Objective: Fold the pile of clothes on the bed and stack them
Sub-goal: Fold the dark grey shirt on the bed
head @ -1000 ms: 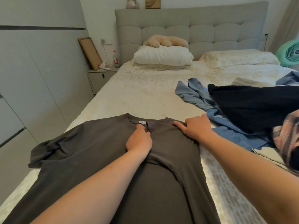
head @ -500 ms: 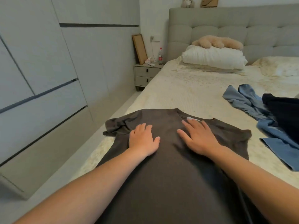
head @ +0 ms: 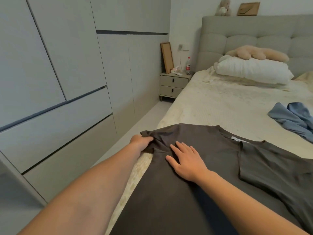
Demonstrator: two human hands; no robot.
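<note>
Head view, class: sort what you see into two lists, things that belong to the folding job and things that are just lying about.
Part of the job:
- grey T-shirt, spread on the bed
- left hand, gripping its sleeve
- right hand, flat on the shirt
- blue garment, unfolded

Just lying about:
- white pillow
- plush toy
- nightstand
- bottle
- leaning frame

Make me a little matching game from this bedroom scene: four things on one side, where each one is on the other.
Things:
1. left hand
2. right hand
3. plush toy
4. bottle

Places:
A. on the white pillow
B. on the nightstand
C. gripping the sleeve of the grey T-shirt
D. flat on the T-shirt's chest

Pairs: 1-C, 2-D, 3-A, 4-B
</note>
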